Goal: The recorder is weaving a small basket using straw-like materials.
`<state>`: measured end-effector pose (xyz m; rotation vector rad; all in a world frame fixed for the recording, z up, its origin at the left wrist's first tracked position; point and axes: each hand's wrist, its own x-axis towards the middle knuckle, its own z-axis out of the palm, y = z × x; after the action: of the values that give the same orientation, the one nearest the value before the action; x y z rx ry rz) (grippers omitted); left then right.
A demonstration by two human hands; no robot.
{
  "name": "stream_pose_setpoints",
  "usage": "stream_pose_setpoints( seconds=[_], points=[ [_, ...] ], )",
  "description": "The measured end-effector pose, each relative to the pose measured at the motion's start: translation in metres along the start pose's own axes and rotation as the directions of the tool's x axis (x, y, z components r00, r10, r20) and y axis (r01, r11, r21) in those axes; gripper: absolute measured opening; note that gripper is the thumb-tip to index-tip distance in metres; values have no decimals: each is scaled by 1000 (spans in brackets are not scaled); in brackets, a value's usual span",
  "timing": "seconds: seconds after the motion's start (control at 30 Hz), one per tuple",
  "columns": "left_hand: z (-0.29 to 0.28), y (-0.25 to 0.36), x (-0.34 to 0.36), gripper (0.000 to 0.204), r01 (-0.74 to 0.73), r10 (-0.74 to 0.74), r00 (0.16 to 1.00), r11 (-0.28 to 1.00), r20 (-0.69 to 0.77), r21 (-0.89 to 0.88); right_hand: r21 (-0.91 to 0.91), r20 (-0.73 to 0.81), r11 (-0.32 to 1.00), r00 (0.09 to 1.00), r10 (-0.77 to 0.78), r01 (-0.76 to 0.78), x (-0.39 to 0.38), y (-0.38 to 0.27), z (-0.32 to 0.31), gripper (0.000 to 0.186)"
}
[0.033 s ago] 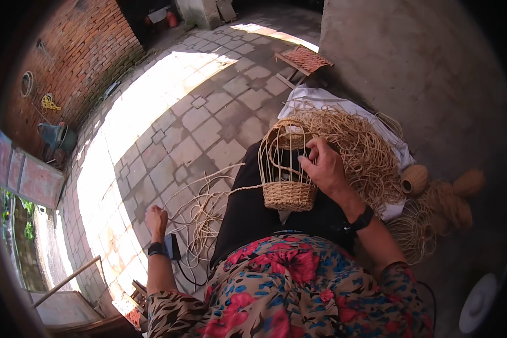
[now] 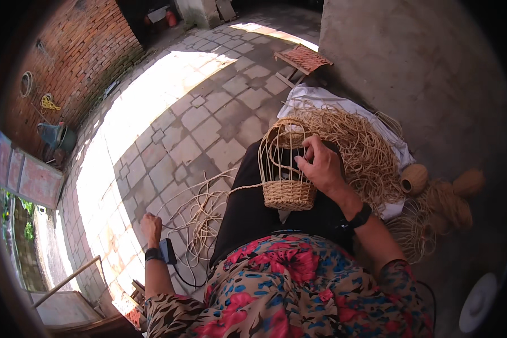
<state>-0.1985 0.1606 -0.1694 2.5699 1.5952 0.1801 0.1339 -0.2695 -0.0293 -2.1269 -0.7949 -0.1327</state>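
Observation:
On my lap stands a half-woven basket [image 2: 289, 196], its lower part a braided straw-coloured band and its upper part bare upright wires with a woven rim. My right hand [image 2: 323, 168] is at its right side, fingers curled and closed on the wire frame. Out to the left, above the paving, my left hand [image 2: 151, 230] is closed on a thin straw cord [image 2: 174, 206]. A twisted strand [image 2: 244, 188] runs leftward from the basket's woven band to loose cord loops [image 2: 200, 217] beside my left leg.
A large heap of straw cord [image 2: 357, 146] lies on a white sack [image 2: 315, 97] to the right. Beyond it are cord balls [image 2: 414, 179] and a wire frame [image 2: 412, 234]. A small slatted stool [image 2: 303, 58] stands ahead, near a wall [image 2: 411, 67].
My left hand has shifted slightly left and down. My right hand has moved a little on the basket frame; the basket itself stays in place.

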Motion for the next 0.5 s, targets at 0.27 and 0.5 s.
stream_pose_setpoints(
  seconds=[0.27,0.5],
  points=[
    [0,-60,-5,9,642,180,715,214,675,-737,-65,-52,996,996,-68,64,-1,10,14,24],
    [-104,256,-67,9,427,752,522,178,402,-887,71,-63,997,998,-25,29,-14,11,9,22]
  ],
)
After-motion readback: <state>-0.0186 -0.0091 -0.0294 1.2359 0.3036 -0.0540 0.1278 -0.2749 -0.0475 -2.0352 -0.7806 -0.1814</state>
